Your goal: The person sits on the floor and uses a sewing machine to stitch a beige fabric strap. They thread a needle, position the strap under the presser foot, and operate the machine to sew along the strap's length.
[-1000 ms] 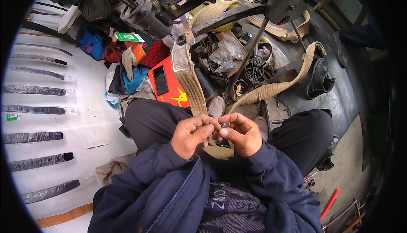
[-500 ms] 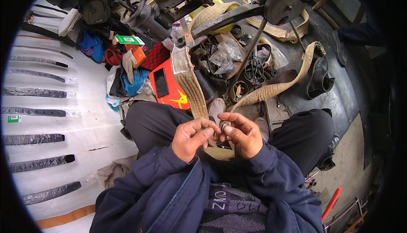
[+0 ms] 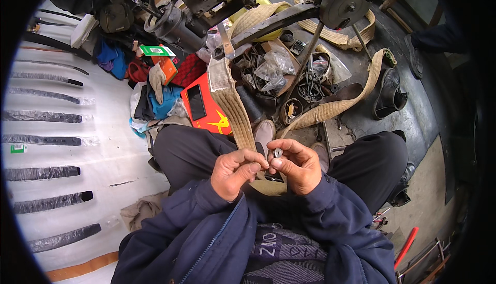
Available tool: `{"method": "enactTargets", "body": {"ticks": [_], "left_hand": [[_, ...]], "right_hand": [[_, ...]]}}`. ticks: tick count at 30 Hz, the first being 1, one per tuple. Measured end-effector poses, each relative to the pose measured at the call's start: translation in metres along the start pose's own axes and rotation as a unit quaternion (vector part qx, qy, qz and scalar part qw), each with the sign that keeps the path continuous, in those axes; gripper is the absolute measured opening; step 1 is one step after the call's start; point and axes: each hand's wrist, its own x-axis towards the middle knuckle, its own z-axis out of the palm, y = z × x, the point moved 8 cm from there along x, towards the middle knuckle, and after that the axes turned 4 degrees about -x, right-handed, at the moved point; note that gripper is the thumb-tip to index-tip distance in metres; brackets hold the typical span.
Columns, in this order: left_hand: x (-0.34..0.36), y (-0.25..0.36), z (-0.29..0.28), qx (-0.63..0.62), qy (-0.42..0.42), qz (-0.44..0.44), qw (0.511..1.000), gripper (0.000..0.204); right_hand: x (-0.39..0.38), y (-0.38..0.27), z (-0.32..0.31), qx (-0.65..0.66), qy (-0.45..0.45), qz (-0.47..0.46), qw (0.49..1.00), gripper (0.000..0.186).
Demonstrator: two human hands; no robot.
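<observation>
In front of my lap both hands work close together. My right hand [image 3: 299, 169] pinches a small round metal piece with a hole in it [image 3: 278, 153] between thumb and fingers. Beside it, my left hand [image 3: 233, 174] has thumb and forefinger pressed together; whatever they hold, if anything, is too small to make out. Just beyond my fingers hangs a ribbed tan strap [image 3: 233, 109] with a pale end patch. A brown-grey shoe [image 3: 264, 131] shows below the strap.
A dark metal machine [image 3: 186, 28] with a wheel [image 3: 347, 4] stands ahead. Under it lie a box of plastic bags [image 3: 276, 67] and a black shoe [image 3: 388, 95]. A phone [image 3: 196, 101] rests on a red box [image 3: 206, 121]. Wrapped straps [image 3: 44, 173] line the white sheet at left.
My right fingers have turned the small metal piece, so its holed face shows more plainly. My left hand has barely moved.
</observation>
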Motion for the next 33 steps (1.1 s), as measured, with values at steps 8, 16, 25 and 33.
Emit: {"method": "enactTargets", "body": {"ticks": [8, 16, 25, 33], "left_hand": [[-0.007, 0.0, -0.006, -0.077, -0.021, -0.019, 0.997, 0.04], [-0.03, 0.03, -0.146, -0.228, 0.305, 0.039, 0.924, 0.03], [-0.014, 0.136, -0.045, 0.583, 0.186, 0.245, 0.752, 0.01], [0.038, 0.072, 0.007, 0.414, 0.014, 0.213, 0.885, 0.028]], "right_hand": [[0.001, -0.006, -0.006, -0.032, 0.025, -0.027, 0.999, 0.037], [-0.007, -0.036, -0.009, -0.092, 0.067, -0.092, 0.989, 0.039], [-0.01, -0.085, 0.019, -0.455, 0.035, -0.189, 0.869, 0.043], [-0.004, -0.085, 0.031, -0.529, 0.007, -0.126, 0.839, 0.05]]}}
